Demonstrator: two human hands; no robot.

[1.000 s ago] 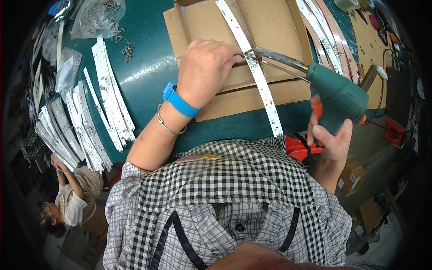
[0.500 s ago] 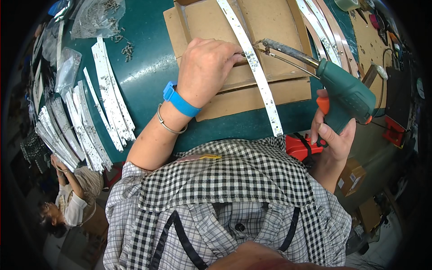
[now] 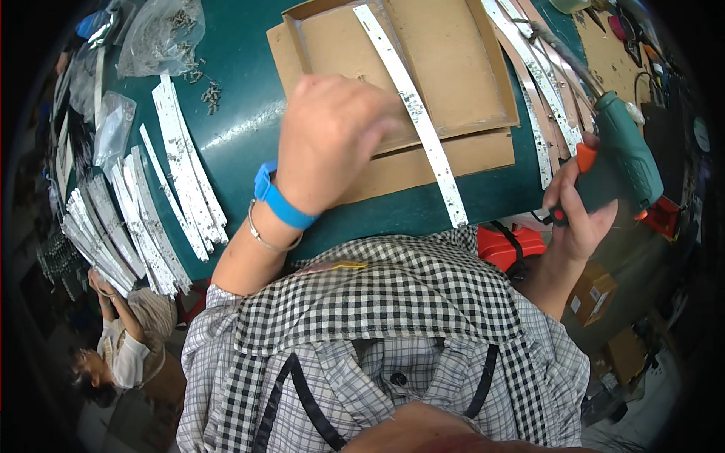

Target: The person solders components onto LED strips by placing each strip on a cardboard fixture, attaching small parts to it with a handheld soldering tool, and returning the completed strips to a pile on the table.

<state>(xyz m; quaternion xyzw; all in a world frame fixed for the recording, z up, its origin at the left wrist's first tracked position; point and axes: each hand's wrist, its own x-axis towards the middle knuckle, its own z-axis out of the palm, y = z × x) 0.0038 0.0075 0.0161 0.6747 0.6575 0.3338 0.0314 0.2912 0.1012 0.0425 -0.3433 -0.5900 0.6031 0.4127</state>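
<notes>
A long white circuit-board strip (image 3: 430,143) lies lengthwise over a cardboard box tray (image 3: 317,53), its near end reaching past the tray to the table's front edge. Beside the strip's left edge hangs my left hand (image 3: 332,136), with a blue wristband and a bangle on that arm. Motion smears its fingers, so I cannot tell whether anything is in them. My right hand (image 3: 578,215) is wrapped round the handle of a green soldering gun (image 3: 627,147) with an orange trigger. The gun's metal tip points up and left, over several strips (image 3: 544,75) to the right of the tray.
Bundles of white strips (image 3: 185,162) lie on the green table (image 3: 242,106) at left. Behind them are a clear plastic bag (image 3: 162,38) and loose small screws (image 3: 211,97). Another person (image 3: 136,332) sits at lower left. A red object (image 3: 510,241) is below the table's edge.
The soldering gun has moved right, away from the strip to above the strips beside the tray. My left hand has drawn back left and blurred. The strip has barely shifted.
</notes>
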